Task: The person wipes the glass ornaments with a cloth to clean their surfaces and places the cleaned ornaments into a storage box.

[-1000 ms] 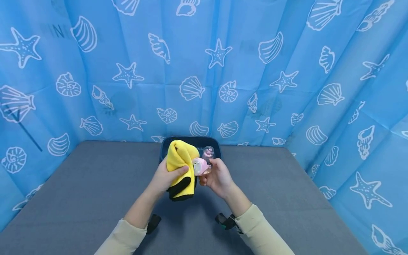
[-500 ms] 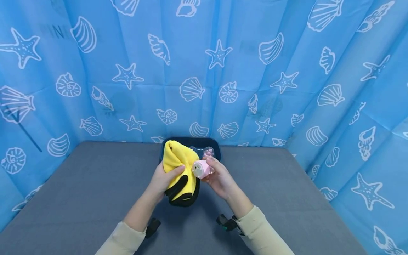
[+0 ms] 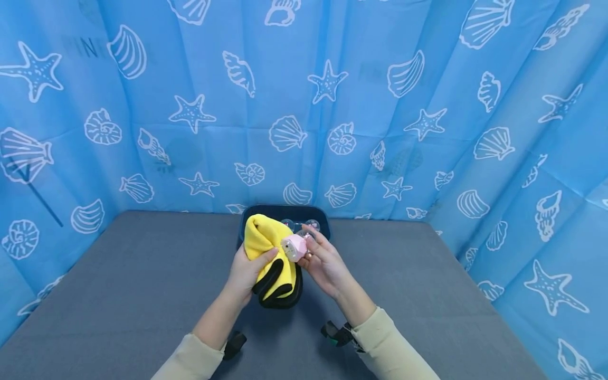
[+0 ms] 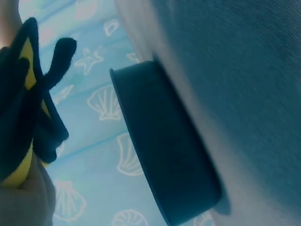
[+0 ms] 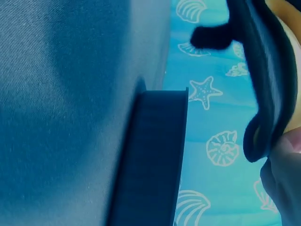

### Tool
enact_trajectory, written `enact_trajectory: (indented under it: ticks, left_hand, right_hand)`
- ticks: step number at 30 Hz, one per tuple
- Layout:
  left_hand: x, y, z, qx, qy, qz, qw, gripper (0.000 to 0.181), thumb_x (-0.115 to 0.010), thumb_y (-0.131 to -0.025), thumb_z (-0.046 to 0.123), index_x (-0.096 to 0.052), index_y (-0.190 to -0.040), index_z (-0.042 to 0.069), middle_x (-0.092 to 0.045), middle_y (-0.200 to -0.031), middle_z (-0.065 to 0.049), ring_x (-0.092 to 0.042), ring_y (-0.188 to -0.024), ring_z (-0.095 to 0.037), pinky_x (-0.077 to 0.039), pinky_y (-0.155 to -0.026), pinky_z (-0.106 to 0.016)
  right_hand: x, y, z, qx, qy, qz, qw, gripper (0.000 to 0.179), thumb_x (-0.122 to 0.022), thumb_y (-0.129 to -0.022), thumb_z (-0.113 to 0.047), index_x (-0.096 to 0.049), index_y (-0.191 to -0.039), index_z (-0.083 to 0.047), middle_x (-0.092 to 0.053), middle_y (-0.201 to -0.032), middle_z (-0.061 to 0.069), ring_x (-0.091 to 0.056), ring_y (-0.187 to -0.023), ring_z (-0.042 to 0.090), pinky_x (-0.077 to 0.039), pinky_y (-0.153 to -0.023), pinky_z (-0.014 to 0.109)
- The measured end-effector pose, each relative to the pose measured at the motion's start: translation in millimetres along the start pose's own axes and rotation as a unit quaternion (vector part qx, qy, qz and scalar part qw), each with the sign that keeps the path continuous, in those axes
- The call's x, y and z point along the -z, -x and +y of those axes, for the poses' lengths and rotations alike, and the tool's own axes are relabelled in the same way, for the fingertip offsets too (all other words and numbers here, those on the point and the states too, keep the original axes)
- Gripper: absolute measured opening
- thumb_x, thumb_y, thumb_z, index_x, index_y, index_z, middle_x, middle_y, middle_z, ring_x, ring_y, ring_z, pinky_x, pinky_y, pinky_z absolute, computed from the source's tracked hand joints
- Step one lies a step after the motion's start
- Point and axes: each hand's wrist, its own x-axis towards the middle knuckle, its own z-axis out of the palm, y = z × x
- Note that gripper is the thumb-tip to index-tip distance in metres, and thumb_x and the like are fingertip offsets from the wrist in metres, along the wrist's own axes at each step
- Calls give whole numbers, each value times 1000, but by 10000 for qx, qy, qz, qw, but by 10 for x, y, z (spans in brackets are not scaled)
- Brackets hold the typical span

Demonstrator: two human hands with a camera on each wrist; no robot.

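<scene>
In the head view my left hand (image 3: 245,272) grips a bunched yellow cloth (image 3: 268,235) with black edging, thumb on its front. My right hand (image 3: 328,261) pinches a small snow globe with a pink base (image 3: 294,247), at the cloth's right side. Its pale underside faces left, and its clear dome is partly behind my fingers. Whether cloth and globe touch, I cannot tell. Both wrist views show the cloth's dark edges, in the left wrist view beside the left hand (image 4: 30,205) and in the right wrist view above the right hand (image 5: 288,176); neither shows the globe.
Behind the hands a dark blue tub (image 3: 324,216) stands at the grey table's (image 3: 389,285) back edge. At least two clear domes (image 3: 312,224) show inside it. A blue shell-print curtain (image 3: 304,105) hangs behind and at the sides. Black straps (image 3: 336,332) hang by both forearms.
My right fingers have turned the snow globe, bringing its underside round to the left, and its base has shifted slightly left. The cloth's lower folds have spread and moved a little right.
</scene>
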Motion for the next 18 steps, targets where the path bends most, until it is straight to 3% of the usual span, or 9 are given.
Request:
enact_trajectory:
  ticks: [3,6,12,18]
  left_hand:
    - [77,-9,8,53,54,151,9999,48,-70,-90,18,-42,-125,0,-55,-105,-11,-61,-87,-17,-52,-77,-28]
    - [173,-23,17,189,242,267,9992,46,-70,-91,20,-43,-123,0,-56,-104,-10,-62,-86,-16,-53,-76,-28]
    - [402,-30,44,450,511,450,9967,50,-69,-92,25,-40,-125,3,-56,-106,-6,-63,-88,-13,-53,-78,-27]
    - [626,-30,70,586,587,496,9953,46,-66,-94,27,-40,-125,5,-56,-102,-1,-64,-86,-11,-53,-78,-25]
  right_hand:
    - [-3,-45,-14,67,158,171,9997,20,-45,-103,-12,-46,-120,-2,-57,-98,2,-53,-81,12,-48,-72,22]
    - [-2,-118,-24,147,505,363,9980,15,-50,-99,-6,-50,-113,1,-59,-92,2,-55,-77,11,-48,-68,22]
    - [-24,-351,-33,164,1185,837,9893,42,-57,-96,-3,-46,-135,4,-59,-111,11,-58,-83,11,-51,-70,23]
    - [-50,-615,-50,98,1680,1001,9806,49,-59,-96,-4,-44,-143,-2,-55,-121,19,-59,-86,13,-51,-77,28]
